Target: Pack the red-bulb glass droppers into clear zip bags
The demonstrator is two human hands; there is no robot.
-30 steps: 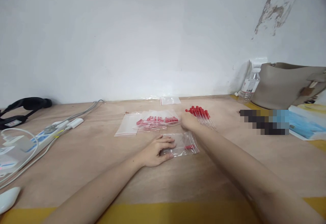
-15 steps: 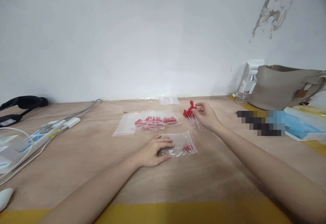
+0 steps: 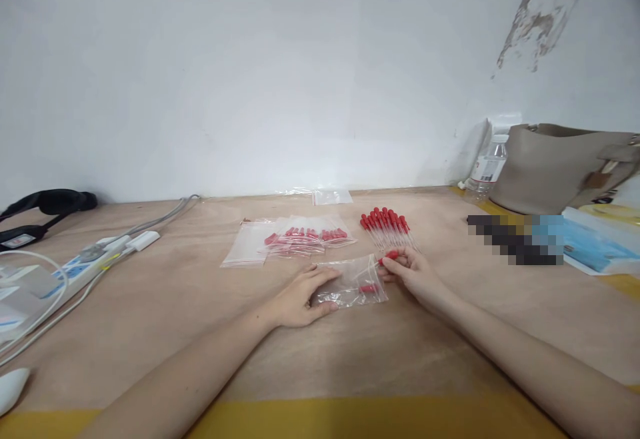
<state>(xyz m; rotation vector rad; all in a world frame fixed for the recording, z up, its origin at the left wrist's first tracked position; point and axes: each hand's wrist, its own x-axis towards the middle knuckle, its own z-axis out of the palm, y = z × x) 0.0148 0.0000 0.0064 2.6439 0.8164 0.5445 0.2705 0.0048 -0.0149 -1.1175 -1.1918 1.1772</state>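
My left hand [image 3: 303, 298] lies on a clear zip bag [image 3: 345, 280], thumb and fingers spread over its left part. Inside that bag is a dropper with a red bulb [image 3: 369, 288]. At the bag's right end, my right hand [image 3: 417, 276] pinches another dropper by its red bulb [image 3: 389, 257]. Its thin tip points left toward the bag's mouth; I cannot tell how far it is inside. Just behind the right hand, several red-bulbed droppers [image 3: 387, 222] lie fanned out, bulbs away from me.
Several filled bags of droppers [image 3: 305, 236] overlap left of centre, beside flat bags [image 3: 245, 244]. More bags [image 3: 333, 196] lie near the wall. A power strip [image 3: 80, 269] with cables is at left. A bottle [image 3: 489, 167], grey handbag [image 3: 555, 166] and blue masks [image 3: 595, 242] stand or lie at right.
My right hand has come from the dropper pile toward me and left to the bag's end, carrying one dropper. The pile is now uncovered. My left hand stays on the bag.
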